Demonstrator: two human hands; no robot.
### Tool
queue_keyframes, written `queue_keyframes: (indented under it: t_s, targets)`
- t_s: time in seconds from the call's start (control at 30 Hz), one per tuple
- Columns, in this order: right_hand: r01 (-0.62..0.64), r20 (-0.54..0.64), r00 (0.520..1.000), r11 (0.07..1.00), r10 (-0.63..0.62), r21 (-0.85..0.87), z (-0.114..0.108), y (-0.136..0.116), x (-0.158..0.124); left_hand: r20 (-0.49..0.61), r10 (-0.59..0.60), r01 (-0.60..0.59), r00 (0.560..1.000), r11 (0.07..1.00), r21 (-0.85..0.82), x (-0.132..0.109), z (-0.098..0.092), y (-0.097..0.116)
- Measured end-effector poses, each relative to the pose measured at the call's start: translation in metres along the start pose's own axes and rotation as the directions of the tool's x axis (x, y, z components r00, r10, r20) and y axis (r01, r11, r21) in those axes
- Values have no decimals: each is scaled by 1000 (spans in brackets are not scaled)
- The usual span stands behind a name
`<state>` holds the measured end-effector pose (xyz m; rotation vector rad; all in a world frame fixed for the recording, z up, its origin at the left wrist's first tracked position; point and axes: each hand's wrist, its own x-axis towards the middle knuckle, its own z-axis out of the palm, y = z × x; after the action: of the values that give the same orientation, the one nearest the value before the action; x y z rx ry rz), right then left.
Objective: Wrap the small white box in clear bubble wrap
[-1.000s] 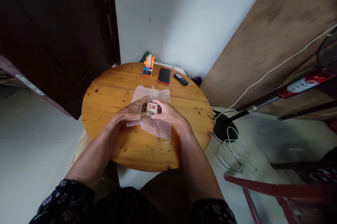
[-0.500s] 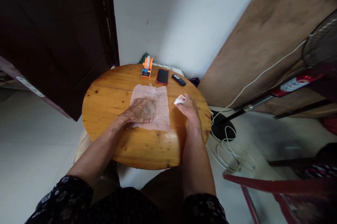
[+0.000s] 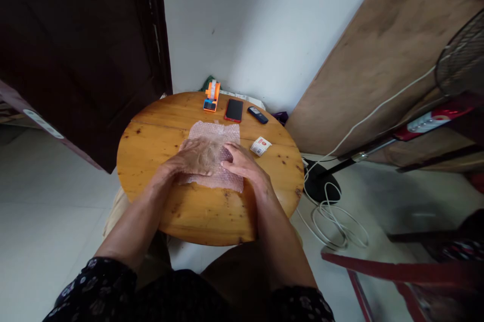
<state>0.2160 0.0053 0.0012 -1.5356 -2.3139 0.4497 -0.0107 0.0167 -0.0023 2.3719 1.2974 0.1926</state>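
A pinkish sheet of bubble wrap (image 3: 230, 181) lies on the round wooden table (image 3: 204, 216) in front of me. My left hand (image 3: 196, 154) rests flat on its left and middle part, fingers stretched out toward the centre; their tips blur into the clear plastic. From the right, my right hand (image 3: 241, 161) reaches over the wrap's right edge, thumb and fingers apart, with nothing held between them. Just beyond that hand, a small white box (image 3: 260, 146) with red and dark print sits on the tabletop.
Along the table's back stand an orange and blue tape dispenser (image 3: 212, 96), a red-edged smartphone (image 3: 233, 110) and a dark keypad phone (image 3: 257, 115). On the floor at right are a fan base (image 3: 321, 183), a coiled white cable (image 3: 335, 218) and a red chair (image 3: 378, 263).
My right hand has let go of the small white box and moved left onto the bubble wrap. My left hand has shifted slightly left and stays on the wrap.
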Motion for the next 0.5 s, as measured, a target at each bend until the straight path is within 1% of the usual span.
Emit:
queue_keyframes:
  t_s: [0.1,0.3,0.43,0.5]
  targets:
    - [-13,13,1000,1000,13,0,-2,4,0,29,-47,46,998,999,20,-3,-5,-7]
    - [0,13,1000,1000,-1,3,-2,9,-1,103,-100,95,990,994,48,-8,-17,-11]
    - [3,16,1000,1000,-3,9,-6,9,-2,113,-101,95,988,994,58,-9,-19,-15]
    - [22,-24,999,999,-21,23,-11,7,-3,103,-98,93,990,995,47,-9,-19,-15]
